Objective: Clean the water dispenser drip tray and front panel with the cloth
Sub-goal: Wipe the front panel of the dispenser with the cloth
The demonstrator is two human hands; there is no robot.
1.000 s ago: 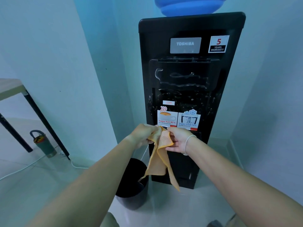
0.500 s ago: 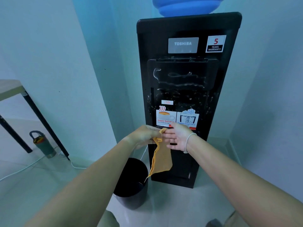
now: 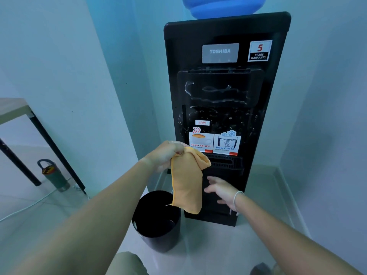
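Note:
A tall black water dispenser stands in the corner with a blue bottle on top. Its front panel is spattered with water drops and streaks. The ribbed drip tray juts out below the hot and cold stickers. My left hand grips the top of an orange cloth, which hangs down in front of the dispenser's lower left. My right hand is lower, fingers spread and relaxed, just right of the hanging cloth and apart from it.
A black bin stands on the floor left of the dispenser's base. A table with black legs is at far left, with a green bottle and a white cable beneath it. Walls close in on both sides.
My right hand let go of the cloth and dropped below the drip tray. The cloth now hangs from my left hand alone, which stayed near the hot sticker.

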